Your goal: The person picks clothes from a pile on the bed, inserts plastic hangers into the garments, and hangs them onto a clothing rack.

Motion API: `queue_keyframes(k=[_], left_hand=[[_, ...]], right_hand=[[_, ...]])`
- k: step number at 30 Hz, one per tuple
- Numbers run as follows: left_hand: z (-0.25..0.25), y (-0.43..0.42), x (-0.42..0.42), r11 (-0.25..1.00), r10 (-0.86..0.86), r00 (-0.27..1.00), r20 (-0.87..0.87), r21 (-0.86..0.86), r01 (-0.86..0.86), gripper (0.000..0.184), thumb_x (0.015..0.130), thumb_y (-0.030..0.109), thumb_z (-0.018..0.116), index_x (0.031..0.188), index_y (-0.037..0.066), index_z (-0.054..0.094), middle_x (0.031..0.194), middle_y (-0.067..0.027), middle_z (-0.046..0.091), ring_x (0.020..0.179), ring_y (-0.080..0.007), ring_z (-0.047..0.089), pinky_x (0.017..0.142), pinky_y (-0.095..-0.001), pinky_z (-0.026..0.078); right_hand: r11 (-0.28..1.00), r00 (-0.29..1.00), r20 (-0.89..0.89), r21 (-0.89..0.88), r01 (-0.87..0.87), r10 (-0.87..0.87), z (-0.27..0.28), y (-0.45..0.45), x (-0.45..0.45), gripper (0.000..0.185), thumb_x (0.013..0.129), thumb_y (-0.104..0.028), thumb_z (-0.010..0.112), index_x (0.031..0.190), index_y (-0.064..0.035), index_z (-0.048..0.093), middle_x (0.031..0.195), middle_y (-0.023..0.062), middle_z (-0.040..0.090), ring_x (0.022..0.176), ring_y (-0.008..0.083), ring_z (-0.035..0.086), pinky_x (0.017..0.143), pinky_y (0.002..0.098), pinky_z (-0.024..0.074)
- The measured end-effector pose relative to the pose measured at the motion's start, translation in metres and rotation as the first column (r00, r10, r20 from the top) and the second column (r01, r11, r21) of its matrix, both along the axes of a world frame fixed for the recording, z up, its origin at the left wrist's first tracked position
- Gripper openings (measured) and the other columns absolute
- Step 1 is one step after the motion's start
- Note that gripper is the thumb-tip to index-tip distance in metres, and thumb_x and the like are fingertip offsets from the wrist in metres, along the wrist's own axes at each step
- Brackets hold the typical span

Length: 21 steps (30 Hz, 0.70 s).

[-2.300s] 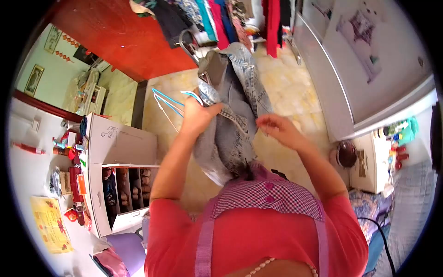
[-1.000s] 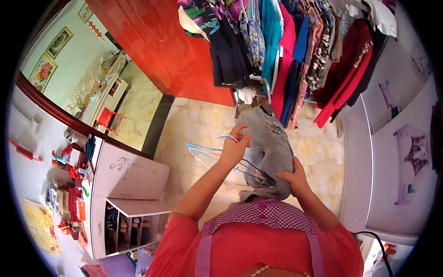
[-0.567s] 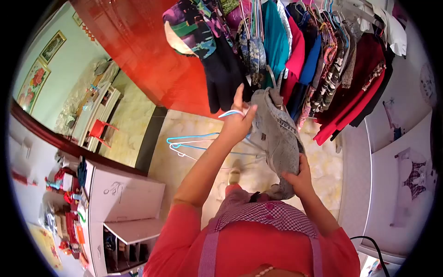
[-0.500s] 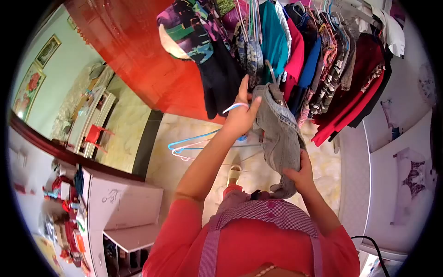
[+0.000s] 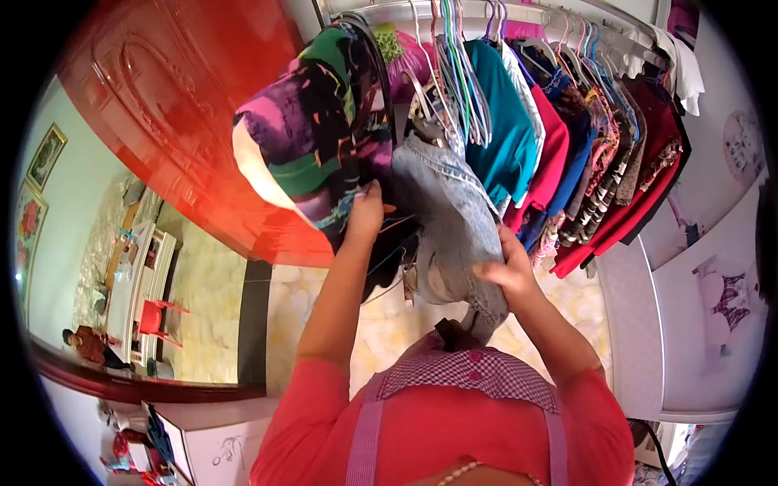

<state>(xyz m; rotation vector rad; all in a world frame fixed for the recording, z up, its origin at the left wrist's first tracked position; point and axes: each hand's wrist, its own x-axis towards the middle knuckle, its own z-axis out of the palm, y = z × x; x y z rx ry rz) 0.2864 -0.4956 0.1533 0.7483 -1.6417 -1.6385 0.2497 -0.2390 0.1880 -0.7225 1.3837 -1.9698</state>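
A faded blue-grey denim garment (image 5: pixel 450 219) hangs by the rack from a white hanger (image 5: pixel 423 93), its lower part drawn toward my body. My right hand (image 5: pixel 512 271) is closed around its right edge, thumb on the near side. My left hand (image 5: pixel 367 215) is against the black cloth (image 5: pixel 381 247) left of the denim, below a multicoloured patterned garment (image 5: pixel 308 138). The fingers of that hand are partly lost against the dark cloth, so its grip is unclear.
Along the metal rail (image 5: pixel 389 11) hang several clothes, among them a teal top (image 5: pixel 496 121) and a dark red garment (image 5: pixel 624 194). A red door (image 5: pixel 186 105) stands behind on the left. A white cabinet (image 5: pixel 223 441) is at lower left.
My left hand has moved left and down, off the denim to the black cloth. The denim garment has shifted left and up, with my right hand still on it. The view has turned.
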Motion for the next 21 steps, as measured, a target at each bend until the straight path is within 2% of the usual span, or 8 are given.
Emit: queue_keyframes(k=[1,3,5,8,12,13,18,21], left_hand=[[-0.006,-0.01,0.001,1.0,-0.005,1.0,-0.01,0.026,0.005,0.059,0.087,0.028,0.048,0.136,0.01,0.019,0.101,-0.0153,0.056,0.055,-0.0211,0.06,0.048,-0.0289,0.047],[-0.01,-0.02,0.004,0.999,-0.039,0.991,0.127,0.024,0.037,0.051,0.089,0.037,0.045,0.133,0.015,0.031,0.109,-0.0101,0.054,0.058,-0.0182,0.06,0.043,-0.0266,0.043],[-0.014,-0.025,0.005,0.996,-0.028,0.985,0.171,0.093,0.013,0.049,0.09,0.041,0.041,0.132,0.016,0.034,0.112,-0.0078,0.053,0.06,-0.0172,0.061,0.042,-0.027,0.041],[-0.007,-0.011,0.008,1.0,-0.016,0.994,0.106,0.026,0.013,0.052,0.089,0.05,0.035,0.125,0.013,0.041,0.108,-0.0071,0.053,0.07,-0.0171,0.057,0.054,-0.0294,0.041],[-0.003,-0.015,0.011,0.999,-0.03,0.992,0.119,0.019,0.028,0.05,0.09,0.049,0.035,0.121,0.011,0.043,0.105,-0.0078,0.053,0.07,-0.0168,0.057,0.057,-0.0295,0.041],[-0.002,-0.016,0.012,0.999,-0.038,0.991,0.132,0.025,0.035,0.049,0.09,0.048,0.035,0.12,0.011,0.044,0.104,-0.0079,0.053,0.07,-0.0167,0.057,0.057,-0.0295,0.041],[-0.002,-0.017,0.019,0.997,-0.074,0.984,0.164,0.046,0.067,0.046,0.091,0.047,0.035,0.115,0.009,0.046,0.1,-0.0087,0.054,0.07,-0.0164,0.057,0.061,-0.0297,0.042],[-0.002,-0.015,0.021,0.994,-0.098,0.981,0.165,0.054,0.09,0.045,0.091,0.046,0.035,0.113,0.008,0.047,0.098,-0.0092,0.054,0.069,-0.0162,0.057,0.063,-0.0297,0.043]], right_hand=[[0.999,1.0,-0.014,-0.042,0.01,-0.01,-0.001,-0.013,-0.006,0.052,0.061,-0.009,0.065,0.109,-0.0004,0.046,0.096,0.0055,0.054,0.089,0.0147,0.05,0.08,0.0278,0.04],[0.997,1.0,0.005,-0.078,0.03,-0.029,0.01,-0.038,-0.015,0.053,0.062,-0.01,0.064,0.11,0.0002,0.045,0.096,0.0056,0.054,0.088,0.0147,0.051,0.08,0.0273,0.0402],[0.994,0.999,0.033,-0.106,0.035,-0.032,0.023,-0.058,-0.022,0.054,0.062,-0.011,0.064,0.111,0.002,0.045,0.098,0.0069,0.055,0.088,0.0151,0.052,0.08,0.027,0.0406],[0.983,0.996,0.053,-0.168,0.075,-0.067,0.04,-0.086,-0.033,0.054,0.062,-0.01,0.063,0.111,0.0029,0.044,0.099,0.0083,0.055,0.089,0.0157,0.052,0.08,0.0274,0.041],[0.961,0.995,0.031,-0.255,0.103,-0.098,0.052,-0.117,-0.052,0.051,0.065,-0.008,0.059,0.112,0.0045,0.044,0.101,0.0105,0.056,0.091,0.0173,0.054,0.082,0.0279,0.042],[0.954,0.987,-0.019,-0.257,0.152,-0.162,0.054,-0.122,-0.057,0.05,0.065,-0.006,0.058,0.112,0.0052,0.044,0.102,0.0114,0.056,0.091,0.018,0.055,0.082,0.028,0.0426],[0.944,0.951,-0.116,-0.199,0.262,-0.288,0.091,-0.145,-0.068,0.051,0.062,-0.007,0.062,0.109,0.0055,0.044,0.101,0.0131,0.056,0.088,0.0185,0.055,0.081,0.0279,0.0424],[0.956,0.942,-0.184,-0.143,0.256,-0.28,0.084,-0.167,-0.083,0.05,0.061,-0.01,0.064,0.105,0.0056,0.046,0.099,0.0139,0.056,0.089,0.0196,0.053,0.08,0.0268,0.0399]])
